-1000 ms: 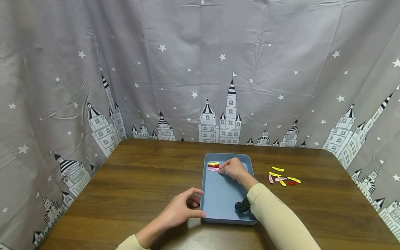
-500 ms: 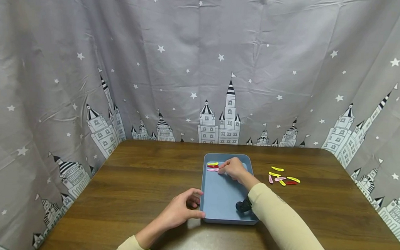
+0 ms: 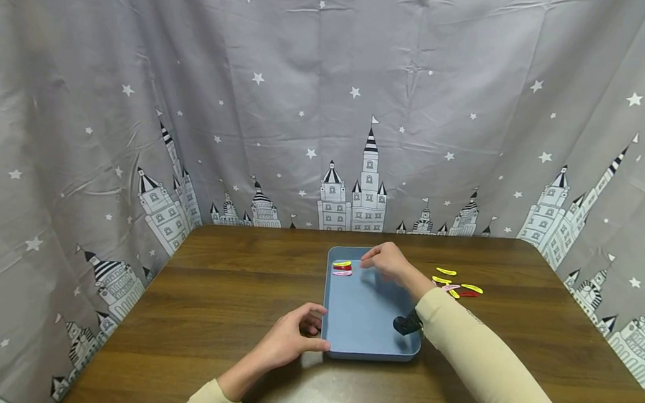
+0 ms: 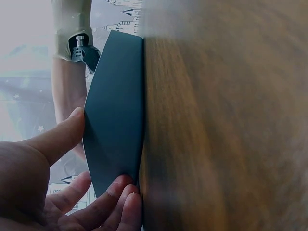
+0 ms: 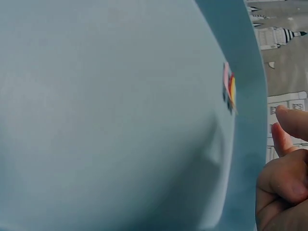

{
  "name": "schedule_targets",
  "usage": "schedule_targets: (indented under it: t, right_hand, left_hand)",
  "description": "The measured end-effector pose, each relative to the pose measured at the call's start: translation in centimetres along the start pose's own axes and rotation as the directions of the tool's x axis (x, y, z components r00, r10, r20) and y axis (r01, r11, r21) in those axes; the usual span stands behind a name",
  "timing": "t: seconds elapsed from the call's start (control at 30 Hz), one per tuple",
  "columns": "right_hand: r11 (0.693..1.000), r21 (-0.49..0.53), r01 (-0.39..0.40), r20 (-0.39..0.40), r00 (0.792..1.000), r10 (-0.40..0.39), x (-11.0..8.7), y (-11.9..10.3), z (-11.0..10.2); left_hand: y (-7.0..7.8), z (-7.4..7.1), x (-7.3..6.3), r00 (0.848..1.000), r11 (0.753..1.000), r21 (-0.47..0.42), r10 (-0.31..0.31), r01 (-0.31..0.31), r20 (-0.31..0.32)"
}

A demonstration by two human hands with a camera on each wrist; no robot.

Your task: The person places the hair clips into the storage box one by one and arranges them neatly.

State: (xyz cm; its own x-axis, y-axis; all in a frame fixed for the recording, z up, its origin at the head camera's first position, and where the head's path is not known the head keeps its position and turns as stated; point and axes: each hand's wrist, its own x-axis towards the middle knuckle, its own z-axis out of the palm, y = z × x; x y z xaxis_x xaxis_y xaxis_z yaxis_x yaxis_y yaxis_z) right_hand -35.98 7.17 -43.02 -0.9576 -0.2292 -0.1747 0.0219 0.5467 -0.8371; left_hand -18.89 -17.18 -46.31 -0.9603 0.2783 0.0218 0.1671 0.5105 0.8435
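A row of snap hair clips lies at the far left end of the blue tray point(image 3: 370, 317): a yellow clip point(image 3: 342, 263), a red clip point(image 3: 343, 268) and a pink clip point(image 3: 342, 273). The right hand point(image 3: 390, 262) hovers over the tray's far end, just right of the row, with nothing between thumb and fingers. In the right wrist view, the same row shows close to the tray wall point(image 5: 250, 96). The left hand point(image 3: 293, 334) rests against the tray's left side. Its thumb is at the rim and its fingertips point(image 4: 122, 180) touch the outer wall.
Right of the tray, a loose group of hair clips lies on the wooden table point(image 3: 226, 294), among them a yellow clip point(image 3: 472, 289) and a red clip point(image 3: 468, 294). A grey curtain point(image 3: 285, 86) with castles hangs behind the table.
The right hand has let go of the pink clip and moved up and to the right, away from the row. The pink clip stays below the red one. The left hand keeps its place.
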Motion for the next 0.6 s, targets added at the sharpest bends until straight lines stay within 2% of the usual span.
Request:
schedule_targets:
  t: [0.27, 0.6]
  right_hand:
    - [1.0, 0.003, -0.008, -0.001, 1.0, 0.008, -0.4, -0.5, -2.0]
    - [1.0, -0.001, 0.0, -0.049, 0.999, 0.0, -1.0, -0.4, -4.3]
  left_hand:
    - [0.2, 0.0, -0.1, 1.0, 1.0, 0.006, -0.002, 0.002, -0.009]
    - [0.4, 0.1, -0.2, 1.0, 1.0, 0.001, 0.003, -0.003, -0.019]
